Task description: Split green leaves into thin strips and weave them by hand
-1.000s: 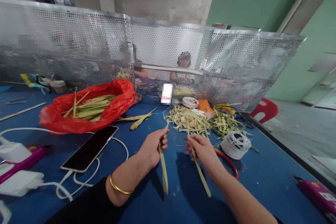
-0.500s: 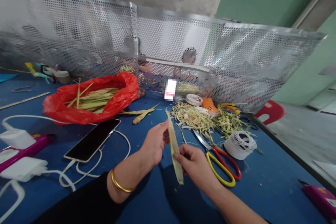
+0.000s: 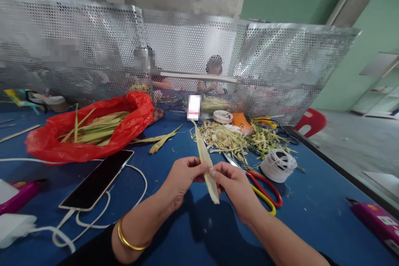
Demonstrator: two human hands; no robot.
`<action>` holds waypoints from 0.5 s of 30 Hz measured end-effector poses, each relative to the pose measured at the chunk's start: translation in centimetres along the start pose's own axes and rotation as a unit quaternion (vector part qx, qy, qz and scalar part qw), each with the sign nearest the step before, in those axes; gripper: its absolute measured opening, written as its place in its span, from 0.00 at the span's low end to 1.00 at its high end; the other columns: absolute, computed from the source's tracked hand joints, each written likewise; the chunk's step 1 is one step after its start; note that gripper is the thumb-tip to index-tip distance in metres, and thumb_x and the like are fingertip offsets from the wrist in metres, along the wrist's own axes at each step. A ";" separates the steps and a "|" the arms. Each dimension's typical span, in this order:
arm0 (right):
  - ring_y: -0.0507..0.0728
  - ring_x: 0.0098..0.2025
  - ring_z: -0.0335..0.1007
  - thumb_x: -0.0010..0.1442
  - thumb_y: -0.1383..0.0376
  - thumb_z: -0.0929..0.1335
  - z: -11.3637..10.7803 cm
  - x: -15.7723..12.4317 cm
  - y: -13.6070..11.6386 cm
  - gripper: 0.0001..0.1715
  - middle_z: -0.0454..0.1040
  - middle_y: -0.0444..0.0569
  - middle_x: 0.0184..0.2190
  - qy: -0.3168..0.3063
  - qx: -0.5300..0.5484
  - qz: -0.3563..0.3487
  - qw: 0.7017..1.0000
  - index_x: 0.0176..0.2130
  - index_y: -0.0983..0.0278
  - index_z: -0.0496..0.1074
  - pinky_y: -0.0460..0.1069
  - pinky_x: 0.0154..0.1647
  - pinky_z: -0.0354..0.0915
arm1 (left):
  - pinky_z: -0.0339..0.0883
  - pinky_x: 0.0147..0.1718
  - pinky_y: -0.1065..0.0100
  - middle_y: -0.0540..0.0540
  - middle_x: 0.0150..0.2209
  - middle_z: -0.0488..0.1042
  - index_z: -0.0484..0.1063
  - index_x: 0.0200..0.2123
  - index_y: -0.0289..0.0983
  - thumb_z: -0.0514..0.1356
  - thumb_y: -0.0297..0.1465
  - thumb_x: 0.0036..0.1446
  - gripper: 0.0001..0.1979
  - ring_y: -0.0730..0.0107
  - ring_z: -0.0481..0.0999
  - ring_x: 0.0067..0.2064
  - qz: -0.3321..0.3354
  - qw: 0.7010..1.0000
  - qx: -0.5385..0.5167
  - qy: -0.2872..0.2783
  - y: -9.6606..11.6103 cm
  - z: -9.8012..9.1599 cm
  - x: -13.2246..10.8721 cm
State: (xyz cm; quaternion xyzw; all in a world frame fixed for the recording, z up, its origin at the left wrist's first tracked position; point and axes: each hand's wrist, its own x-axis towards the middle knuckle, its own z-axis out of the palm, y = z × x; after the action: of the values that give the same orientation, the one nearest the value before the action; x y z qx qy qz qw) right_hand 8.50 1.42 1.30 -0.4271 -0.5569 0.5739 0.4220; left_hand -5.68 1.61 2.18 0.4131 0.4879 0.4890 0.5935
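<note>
In the head view, the left hand [image 3: 187,174] and right hand [image 3: 232,183] pinch one pale leaf strip [image 3: 202,149] between thumbs and fingers, above the blue counter [image 3: 168,235]. Scissors [image 3: 274,187] (red and yellow handles) lie partly behind the right hand, near a white spool [image 3: 279,166].

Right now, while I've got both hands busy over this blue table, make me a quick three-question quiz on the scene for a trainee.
1. What do the left hand and right hand both hold?
2. True or false: the red plastic bag has nothing in it.
3. The scissors have one red handle. What colour is the other? A) green B) yellow C) white

Key:
1: a pale leaf strip.
2: false; long leaves show inside.
3: B.
</note>
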 end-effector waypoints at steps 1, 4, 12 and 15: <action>0.48 0.20 0.56 0.52 0.54 0.68 0.0 0.0 0.1 0.17 0.63 0.40 0.17 0.018 -0.024 -0.020 0.999 0.24 0.65 0.66 0.44 0.21 0.56 | 0.66 0.31 0.69 0.47 0.26 0.75 0.74 0.28 0.31 0.67 0.36 0.42 0.13 0.72 0.72 0.28 0.004 1.000 0.003 -0.004 0.1 0.1 0.0; 0.49 0.21 0.55 0.55 0.57 0.67 -0.2 -0.1 0.4 0.15 0.63 0.40 0.18 0.071 -0.102 -0.076 0.989 0.25 0.65 0.67 0.44 0.21 0.54 | 0.66 0.29 0.71 0.48 0.27 0.75 0.73 0.30 0.32 0.67 0.34 0.43 0.12 0.73 0.72 0.28 0.006 1.000 -0.004 -0.008 0.4 0.3 -0.1; 0.49 0.21 0.56 0.54 0.57 0.67 -0.5 0.3 0.3 0.13 0.64 0.40 0.18 0.098 -0.065 -0.075 0.990 0.26 0.64 0.67 0.45 0.21 0.55 | 0.67 0.27 0.71 0.49 0.23 0.73 0.72 0.26 0.33 0.66 0.34 0.41 0.11 0.73 0.72 0.26 -0.020 1.000 0.016 -0.005 0.2 0.4 -0.2; 0.50 0.22 0.59 0.51 0.55 0.69 -0.4 0.5 0.0 0.15 0.66 0.41 0.19 0.077 -0.013 -0.045 0.996 0.26 0.64 0.68 0.45 0.22 0.58 | 0.66 0.28 0.72 0.49 0.23 0.73 0.72 0.25 0.33 0.64 0.36 0.43 0.11 0.73 0.72 0.26 -0.024 0.999 0.044 -0.012 0.1 0.5 -0.3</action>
State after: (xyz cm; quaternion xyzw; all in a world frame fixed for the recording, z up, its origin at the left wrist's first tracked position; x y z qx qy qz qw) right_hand 8.75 1.96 1.27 -0.4499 -0.5485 0.5128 0.4834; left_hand -5.26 1.28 2.41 0.4325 0.5119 0.4478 0.5920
